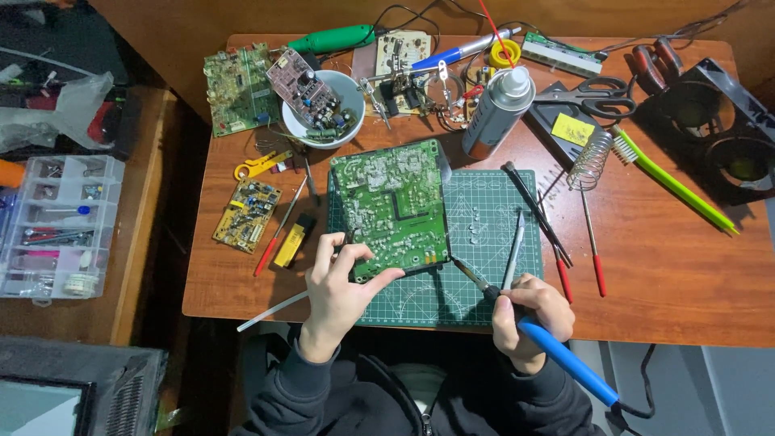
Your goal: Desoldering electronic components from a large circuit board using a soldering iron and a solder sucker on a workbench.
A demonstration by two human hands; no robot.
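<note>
Soldering underway: left hand [337,282] pinching green circuit board [393,206], right hand [529,311] gripping blue soldering iron [557,351]; next likely tip onto joint beyond fingertips.

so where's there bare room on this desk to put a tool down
The widest bare wood is front right, between the red-handled probes and the green toothbrush. A smaller strip lies front left, below the small yellow board. The green mat right of the big circuit board is partly free. The back edge, around the white bowl and spray can, is crowded.
</note>
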